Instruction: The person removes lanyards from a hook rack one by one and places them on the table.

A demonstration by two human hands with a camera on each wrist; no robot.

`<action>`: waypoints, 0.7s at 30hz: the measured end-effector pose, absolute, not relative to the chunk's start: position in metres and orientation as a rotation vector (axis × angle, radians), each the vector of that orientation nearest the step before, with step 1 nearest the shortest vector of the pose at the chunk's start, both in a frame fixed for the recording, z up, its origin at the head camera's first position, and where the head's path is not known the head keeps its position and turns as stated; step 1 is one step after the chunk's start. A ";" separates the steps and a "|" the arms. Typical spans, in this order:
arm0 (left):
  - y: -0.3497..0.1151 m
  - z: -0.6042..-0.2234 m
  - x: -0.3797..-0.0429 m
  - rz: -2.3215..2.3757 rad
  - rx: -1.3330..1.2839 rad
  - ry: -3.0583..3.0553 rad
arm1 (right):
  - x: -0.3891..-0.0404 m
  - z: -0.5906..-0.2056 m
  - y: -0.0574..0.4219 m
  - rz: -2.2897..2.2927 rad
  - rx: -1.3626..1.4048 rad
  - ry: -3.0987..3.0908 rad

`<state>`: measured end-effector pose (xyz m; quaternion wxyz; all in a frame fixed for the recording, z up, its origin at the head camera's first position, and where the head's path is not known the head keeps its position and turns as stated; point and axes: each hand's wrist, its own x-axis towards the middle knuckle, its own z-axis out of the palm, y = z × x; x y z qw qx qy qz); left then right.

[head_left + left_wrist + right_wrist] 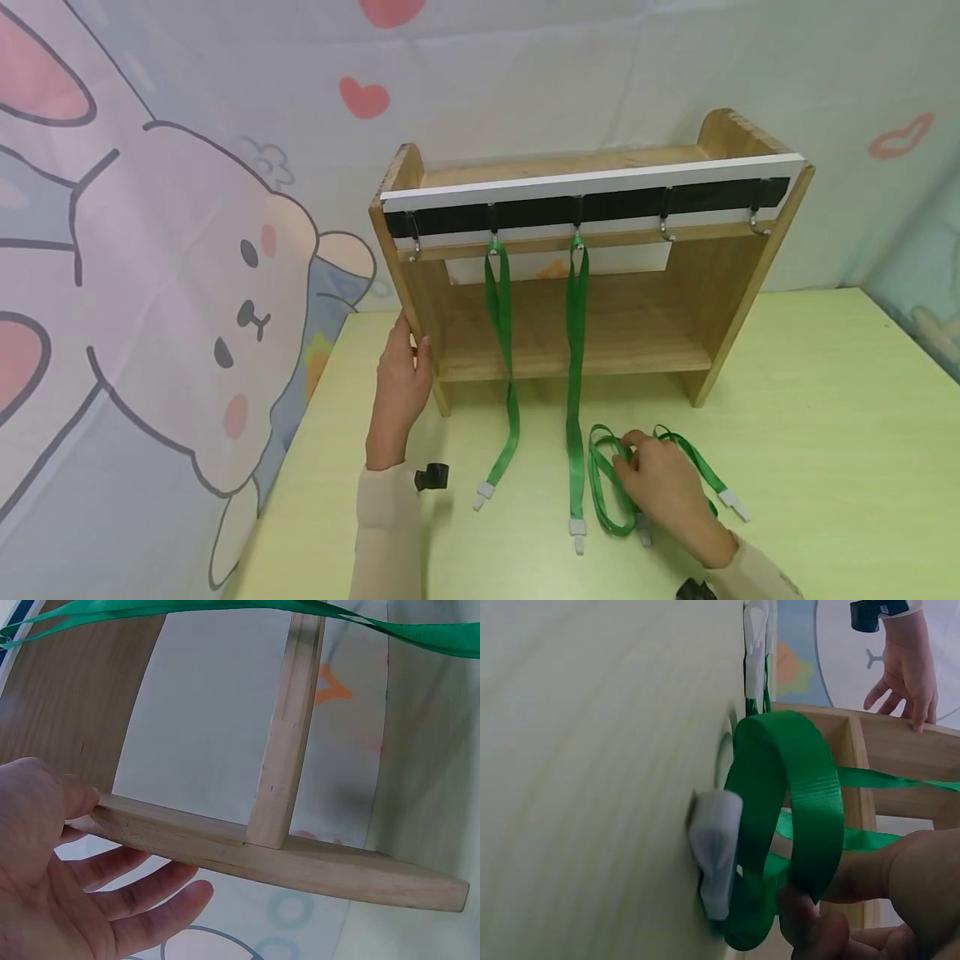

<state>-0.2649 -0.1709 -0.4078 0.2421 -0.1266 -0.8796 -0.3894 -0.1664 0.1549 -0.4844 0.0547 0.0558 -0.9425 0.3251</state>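
A small wooden shelf (570, 371) stands on the table, and my left hand (401, 379) holds its left side panel (180, 832). In the left wrist view the thumb and index finger grip the panel's edge; the other fingers extend beyond it. My right hand (663, 483) pinches a looped green lanyard (814, 802) low over the table. Its pale plastic clip (716, 840) is close to the tabletop. Another green lanyard (701, 462) lies partly hidden behind that hand. Two more, a left lanyard (500, 308) and a middle lanyard (576, 333), hang from the shelf's hooks.
A white strip (600, 179) with a black band and several metal hooks runs along the shelf's top front. The hook (666, 227) right of the middle and the rightmost hook (757, 223) bear nothing. Behind the pale green table (847, 400) hangs a cartoon-printed cloth (525, 83).
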 end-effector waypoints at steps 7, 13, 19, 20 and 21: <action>-0.172 -0.406 -0.266 -1.069 -0.343 -2.406 | -0.168 -0.477 0.160 0.943 0.211 -2.845; -0.172 -0.405 -0.265 -1.055 -0.348 -2.405 | -0.171 -0.458 0.164 1.030 0.258 -2.782; -0.171 -0.407 -0.265 -1.061 -0.345 -2.407 | -0.177 -0.427 0.173 1.114 0.311 -2.686; -0.171 -0.407 -0.266 -1.061 -0.344 -2.407 | -0.178 -0.422 0.175 1.133 0.314 -2.665; -0.171 -0.407 -0.266 -1.061 -0.345 -2.404 | -0.178 -0.416 0.176 1.144 0.313 -2.645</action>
